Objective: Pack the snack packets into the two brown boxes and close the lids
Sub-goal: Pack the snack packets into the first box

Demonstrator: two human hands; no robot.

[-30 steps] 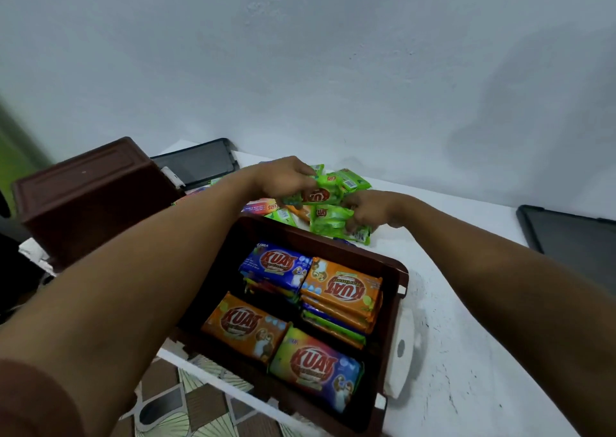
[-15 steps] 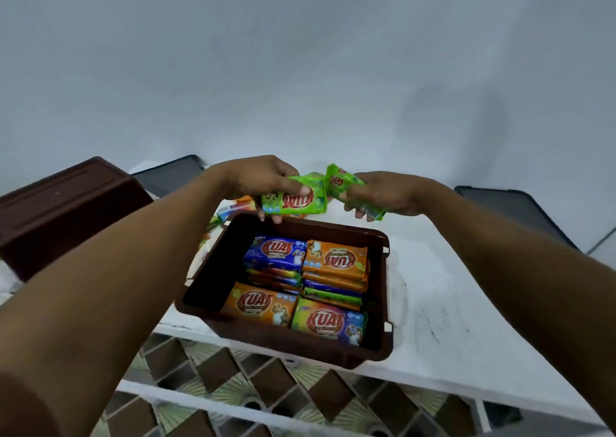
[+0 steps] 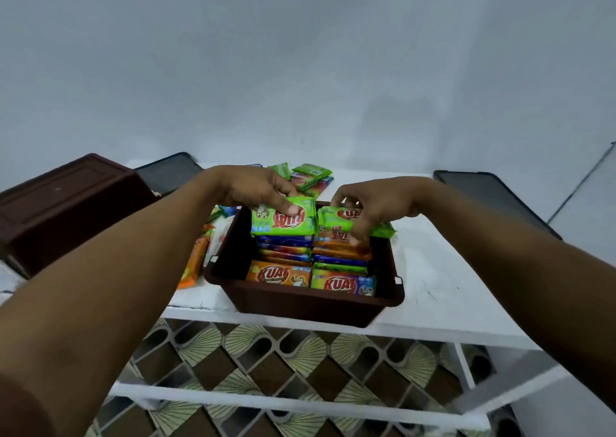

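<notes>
An open brown box [image 3: 300, 300] stands at the front of the white table, filled with stacked orange, blue and green snack packets. My left hand [image 3: 263, 189] grips a green packet [image 3: 283, 223] over the back-left stack. My right hand [image 3: 370, 204] pinches another green packet [image 3: 336, 218] over the back-right stack. A second brown box [image 3: 66, 203] stands at the left with its lid shut. Loose packets [image 3: 310, 176] lie behind the open box, and an orange packet [image 3: 195, 259] with others lies to its left.
Two dark flat lids lean at the back, the left lid [image 3: 170, 173] and the right lid [image 3: 493, 196]. The white table [image 3: 443, 290] ends just in front of the open box. Patterned floor tiles [image 3: 266, 360] and white frame bars show below.
Both hands have come back from the loose pile, each with a green packet, and lowered them onto the back stacks in the open box. The camera has tilted.
</notes>
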